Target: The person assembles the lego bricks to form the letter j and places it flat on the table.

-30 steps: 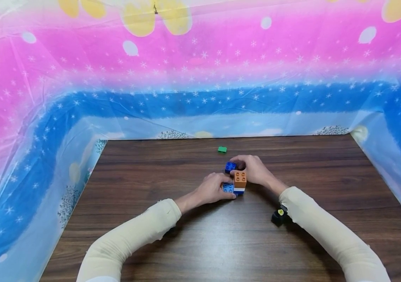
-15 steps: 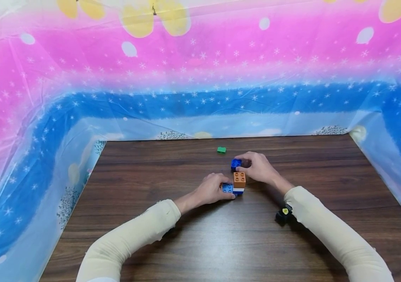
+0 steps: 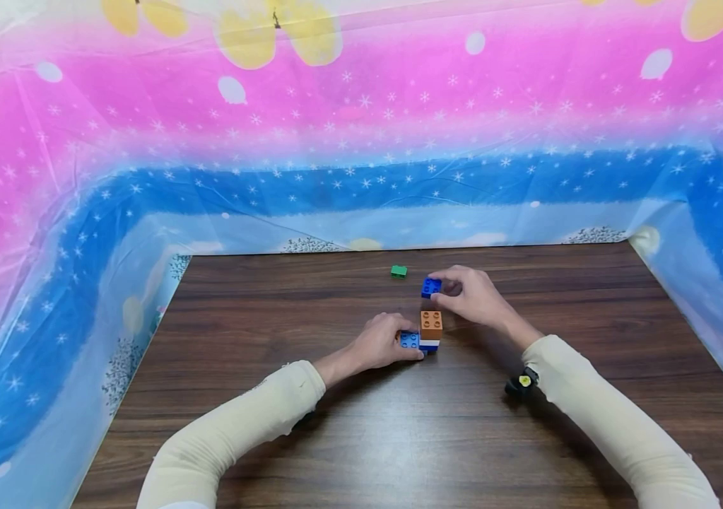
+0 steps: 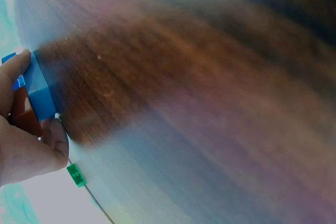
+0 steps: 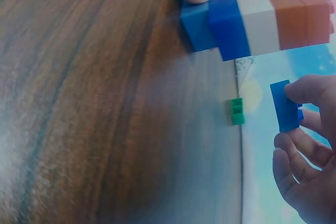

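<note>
My left hand (image 3: 381,341) grips the light blue brick (image 3: 408,340) at the foot of a stack on the table. In the right wrist view the stack goes up through a dark blue brick (image 5: 230,27), a white brick (image 5: 259,22) and an orange part (image 5: 302,17). Another bit of orange shows behind it, by the left fingers, partly hidden. Just beyond the stack, my right hand (image 3: 471,298) pinches a separate blue brick (image 3: 431,287) between thumb and fingers, apart from the stack.
A small green brick (image 3: 398,271) lies near the table's far edge. On the right wrist sits a black device (image 3: 520,384) with a yellow mark. A printed pink and blue cloth (image 3: 361,184) stands around the back and sides of the wooden table (image 3: 259,297).
My right hand has moved to the right and away from the stack with the blue brick, which has turned a little. The left hand and the stack stay put.
</note>
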A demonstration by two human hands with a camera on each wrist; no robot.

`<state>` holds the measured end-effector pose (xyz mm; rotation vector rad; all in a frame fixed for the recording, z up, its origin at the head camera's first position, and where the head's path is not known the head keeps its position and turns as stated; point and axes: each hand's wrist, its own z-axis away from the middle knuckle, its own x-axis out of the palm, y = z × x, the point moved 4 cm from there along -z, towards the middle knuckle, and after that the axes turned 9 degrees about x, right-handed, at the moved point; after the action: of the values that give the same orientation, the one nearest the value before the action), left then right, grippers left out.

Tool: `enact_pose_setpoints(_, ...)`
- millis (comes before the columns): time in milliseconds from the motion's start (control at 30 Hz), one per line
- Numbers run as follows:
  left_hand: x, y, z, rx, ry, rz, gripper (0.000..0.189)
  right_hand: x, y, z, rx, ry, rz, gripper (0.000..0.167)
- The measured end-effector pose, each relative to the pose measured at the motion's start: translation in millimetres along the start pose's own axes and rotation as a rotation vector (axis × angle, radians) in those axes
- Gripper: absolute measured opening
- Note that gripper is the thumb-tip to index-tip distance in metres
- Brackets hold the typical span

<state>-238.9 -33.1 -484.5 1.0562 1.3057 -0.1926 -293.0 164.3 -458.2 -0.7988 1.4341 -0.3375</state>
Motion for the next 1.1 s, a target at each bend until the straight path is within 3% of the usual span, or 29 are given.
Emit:
enact_pose_setpoints(533, 0.3, 1.1, 1.5, 0.007, 0.011, 0.014, 0.046, -20.5, -20.6, 10.8, -0.052, 0.016, -0.010, 0.043)
enact_pose_setpoints(1100, 0.5, -0.7, 0.7, -0.002, 0.007, 0.015, 0.047, -28.5, -40.8, 26.8, -0.101, 0.001, -0.001, 0.043)
